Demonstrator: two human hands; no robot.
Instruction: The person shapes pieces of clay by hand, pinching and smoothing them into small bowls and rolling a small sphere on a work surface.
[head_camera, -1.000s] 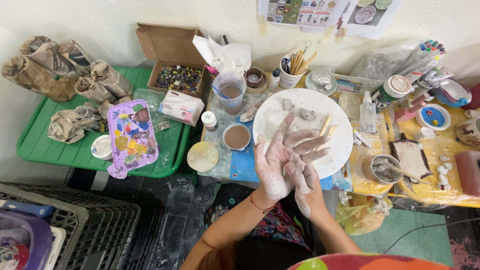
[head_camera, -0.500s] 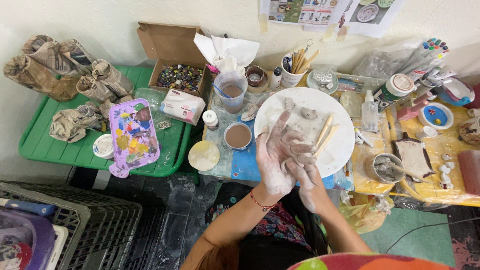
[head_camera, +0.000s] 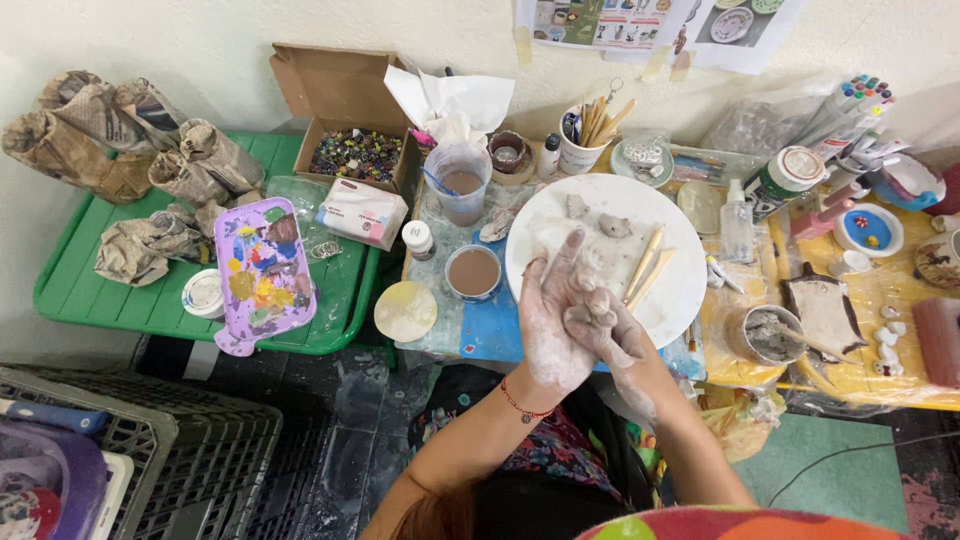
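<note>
Hands meet over the near edge of the round white board (head_camera: 600, 235): the left hand (head_camera: 553, 325) is open, palm up and fingers spread toward the board, and the right hand (head_camera: 610, 335) lies across its palm with fingers curled down onto it. Both are coated in pale grey clay. Whether a lump of clay is pressed between the palms cannot be told, since the right hand covers the contact area. A red cord bracelet (head_camera: 522, 405) sits on the left wrist. On the board, beyond the fingertips, rest two small clay pieces (head_camera: 600, 218) and two wooden modelling tools (head_camera: 645, 268), the tools lying side by side and angled toward the far right. Just left of the board stands a small bowl of brown slip (head_camera: 473, 272), with a clear plastic cup of muddy water (head_camera: 460, 185) behind it. A pale yellow disc (head_camera: 406, 311) lies at the table's near edge. On the green table (head_camera: 120, 300) to the left lies a purple paint palette (head_camera: 262, 272), near crumpled newspaper bundles (head_camera: 130, 140).
</note>
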